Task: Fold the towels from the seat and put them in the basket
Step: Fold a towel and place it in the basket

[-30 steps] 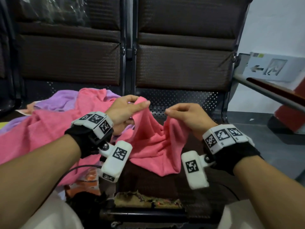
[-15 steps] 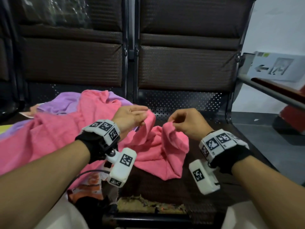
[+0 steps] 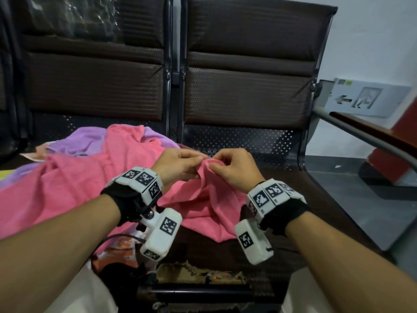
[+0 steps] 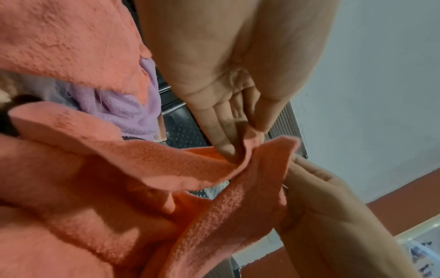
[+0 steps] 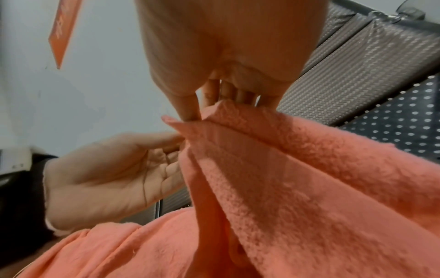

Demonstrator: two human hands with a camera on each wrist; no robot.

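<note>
1. The left hand (image 3: 178,164) and right hand (image 3: 234,169) meet at centre frame, each pinching a corner of the pink towel (image 3: 200,199) between thumb and fingertips.
2. Half a second ago the hands were apart; the two corners are now brought together.
3. The fleecy, nubby towel hangs from the pinch onto the dark seat (image 3: 316,199) and spreads toward 9 o'clock, over a lilac towel (image 3: 81,141) at 10 o'clock.
4. A grey wall sign (image 3: 361,99) at 2 o'clock shows an arrow and a running figure.
</note>
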